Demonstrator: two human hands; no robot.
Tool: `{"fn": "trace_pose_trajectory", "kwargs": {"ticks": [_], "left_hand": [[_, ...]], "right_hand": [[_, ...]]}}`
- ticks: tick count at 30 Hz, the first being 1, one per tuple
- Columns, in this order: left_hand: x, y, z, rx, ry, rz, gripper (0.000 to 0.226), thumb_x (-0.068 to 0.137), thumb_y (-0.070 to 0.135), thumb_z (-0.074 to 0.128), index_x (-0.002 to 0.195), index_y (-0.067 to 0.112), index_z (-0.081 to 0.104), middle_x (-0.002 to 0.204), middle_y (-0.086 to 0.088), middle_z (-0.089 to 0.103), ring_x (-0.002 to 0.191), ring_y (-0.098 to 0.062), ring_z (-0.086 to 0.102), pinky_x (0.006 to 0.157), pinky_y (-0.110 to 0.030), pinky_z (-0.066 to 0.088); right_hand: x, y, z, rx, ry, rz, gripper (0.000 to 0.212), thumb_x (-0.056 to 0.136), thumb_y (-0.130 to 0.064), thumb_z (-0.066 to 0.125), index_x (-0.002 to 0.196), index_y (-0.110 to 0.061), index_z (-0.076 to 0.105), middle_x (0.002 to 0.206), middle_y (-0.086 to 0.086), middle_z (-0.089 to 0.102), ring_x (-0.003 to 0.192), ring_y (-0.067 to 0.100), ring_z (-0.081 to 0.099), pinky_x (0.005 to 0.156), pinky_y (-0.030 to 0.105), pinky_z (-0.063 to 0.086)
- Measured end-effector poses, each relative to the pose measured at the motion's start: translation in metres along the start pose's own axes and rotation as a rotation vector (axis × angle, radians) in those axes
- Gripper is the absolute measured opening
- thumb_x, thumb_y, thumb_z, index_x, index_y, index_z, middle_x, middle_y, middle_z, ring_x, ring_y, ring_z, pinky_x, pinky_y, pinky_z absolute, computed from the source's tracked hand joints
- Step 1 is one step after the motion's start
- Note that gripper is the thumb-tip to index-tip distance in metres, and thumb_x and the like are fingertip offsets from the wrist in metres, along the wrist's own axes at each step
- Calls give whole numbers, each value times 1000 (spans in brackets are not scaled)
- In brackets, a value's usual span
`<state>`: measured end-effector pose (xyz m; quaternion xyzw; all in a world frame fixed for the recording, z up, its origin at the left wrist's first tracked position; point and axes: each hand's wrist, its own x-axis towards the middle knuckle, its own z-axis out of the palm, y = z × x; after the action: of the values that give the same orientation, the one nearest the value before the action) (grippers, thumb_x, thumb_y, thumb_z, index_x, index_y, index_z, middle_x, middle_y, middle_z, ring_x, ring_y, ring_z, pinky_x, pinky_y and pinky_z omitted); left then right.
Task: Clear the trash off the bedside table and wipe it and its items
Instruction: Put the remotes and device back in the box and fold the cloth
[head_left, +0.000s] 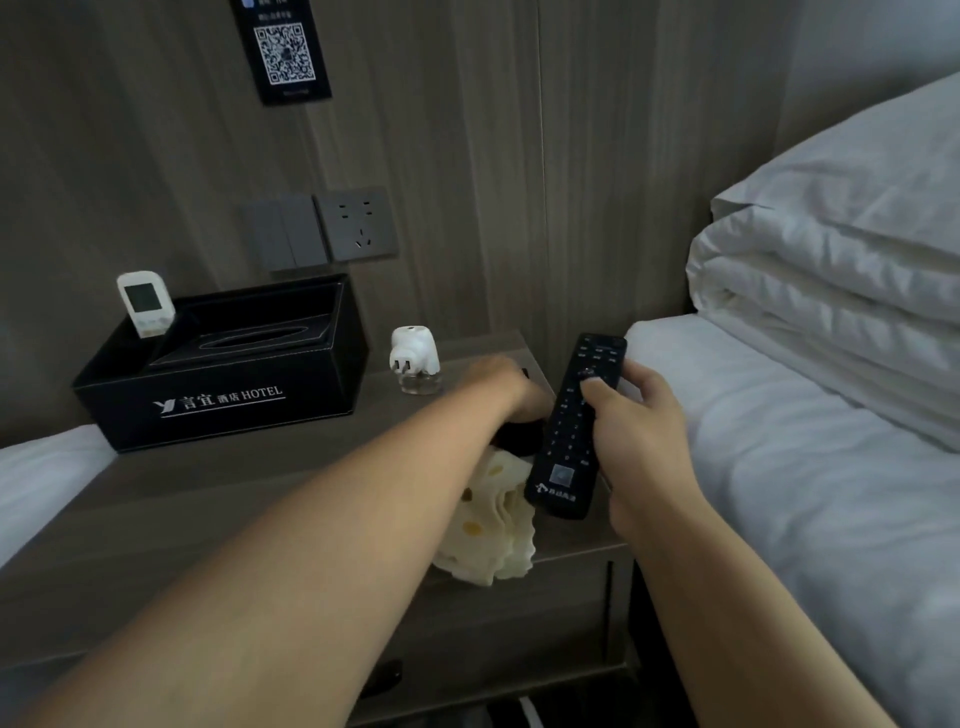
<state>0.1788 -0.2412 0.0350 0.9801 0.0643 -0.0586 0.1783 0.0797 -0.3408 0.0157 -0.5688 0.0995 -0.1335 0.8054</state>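
Right hand (644, 441) grips the black TV remote (576, 426), long axis toward the wall; left hand (506, 387) clutches a spotted cloth (493, 525) near the worktop's (218, 499) right edge.

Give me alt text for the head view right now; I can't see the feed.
The right hand holds a black TV remote lifted above the bedside table, while the left hand reaches across, gripping something dark with a cream dotted cloth hanging under the wrist. Behind stand a black hotel tissue box and a white plug-in device.
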Motion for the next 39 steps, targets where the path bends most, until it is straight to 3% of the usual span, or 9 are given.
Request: {"fn": "trace_pose_trajectory", "kwargs": {"ticks": [5,8,12,14,18,26,30,33,39], "left_hand": [[-8,-15,-7,-350,186,63,31,79,27,63,101,5,63,98,-12,67,94,-31,66,72,-29,53],[-35,-38,-18,-578,403,224,20,84,21,63,102,16,54,87,1,59,83,-25,66,61,-31,50],[-94,-93,-29,-911,428,345,33,88,14,66,112,28,47,92,-1,63,50,-14,66,43,-22,49],[-121,-128,-27,-1004,450,354,36,87,13,67,115,29,51,81,-1,66,48,-16,63,44,-23,49],[-160,-189,-13,-1094,482,268,39,84,12,68,115,29,53,60,-5,62,47,-19,59,44,-26,49],[-137,-243,-52,-1162,527,290,35,85,7,66,113,27,55,71,2,67,49,-15,60,44,-26,49],[-129,-280,-64,-1346,609,110,14,93,16,58,107,19,61,78,-2,70,47,-15,60,40,-26,47],[-127,-297,-72,-1568,602,-3,23,99,27,47,102,12,65,79,-3,72,46,-13,59,38,-25,44],[-113,-318,-95,-1614,676,-50,28,101,25,42,95,17,68,77,-5,75,49,-10,61,41,-23,47]], "right_hand": [[0,2,3,-25,-39,16,29,93,-21,57,120,-29,57,86,-4,71,73,14,69,57,30,53],[-2,3,8,-51,-104,6,29,93,-25,57,121,-32,58,73,-9,72,63,9,69,50,25,51],[-14,5,25,-168,-198,-136,47,95,-23,55,138,-35,42,70,-19,69,59,2,67,45,16,49],[-24,6,36,-198,-276,-206,51,95,-19,56,139,-39,40,76,-8,71,62,5,69,48,17,52],[-46,17,59,-340,-457,-324,47,94,-16,58,131,-42,51,95,-9,72,74,11,70,60,24,56],[-72,37,120,-261,-625,-295,48,88,-8,65,122,-41,61,93,7,74,77,15,68,71,29,58],[-62,38,184,-289,-663,-310,65,76,-5,77,131,-31,53,86,-2,73,79,11,71,68,21,54],[-57,47,241,-443,-760,-348,70,75,-8,79,135,-26,47,91,0,69,74,6,69,69,21,55],[-24,45,350,-397,-582,-438,66,85,-14,71,141,-25,39,100,-2,62,90,8,63,80,26,53]]}}
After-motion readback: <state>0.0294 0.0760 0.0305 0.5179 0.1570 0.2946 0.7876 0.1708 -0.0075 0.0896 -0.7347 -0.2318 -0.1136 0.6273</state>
